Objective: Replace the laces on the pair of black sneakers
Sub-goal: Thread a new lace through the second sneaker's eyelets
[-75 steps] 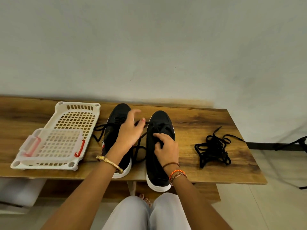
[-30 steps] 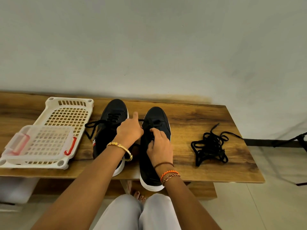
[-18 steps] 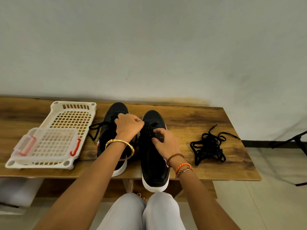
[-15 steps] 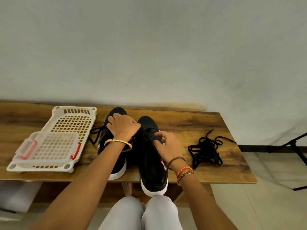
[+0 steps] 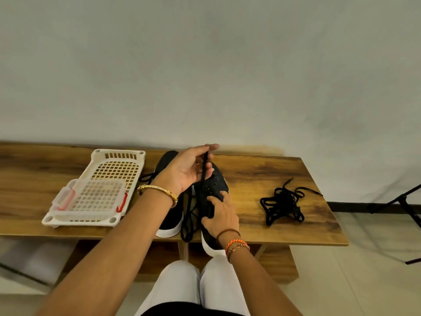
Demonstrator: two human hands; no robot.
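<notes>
1. two black sneakers with white soles stand side by side, toes toward the wall, on a wooden bench (image 5: 268, 176); the right sneaker (image 5: 210, 190) sits with its heel past the near edge, the left sneaker (image 5: 169, 215) just beside it.
2. the left hand (image 5: 185, 169) is raised above the toes, palm turned toward the camera, thumb and fingertips pinching a black lace (image 5: 204, 169) that runs straight down to the right sneaker's eyelets.
3. more of that lace hangs in loose loops in the gap between the two sneakers, reaching the bench's near edge.
4. the right hand (image 5: 219, 215) lies over the right sneaker's collar, fingers curled round its upper and gripping it.
5. the right sneaker's upper eyelets show bare.
6. a tangled pile of black laces (image 5: 283, 205) lies on the bench, well apart to the right of the sneakers.
7. a white perforated plastic tray (image 5: 118, 165) sits left of the sneakers, with a clear lidded box (image 5: 91, 198) with red clips resting on its near half.
</notes>
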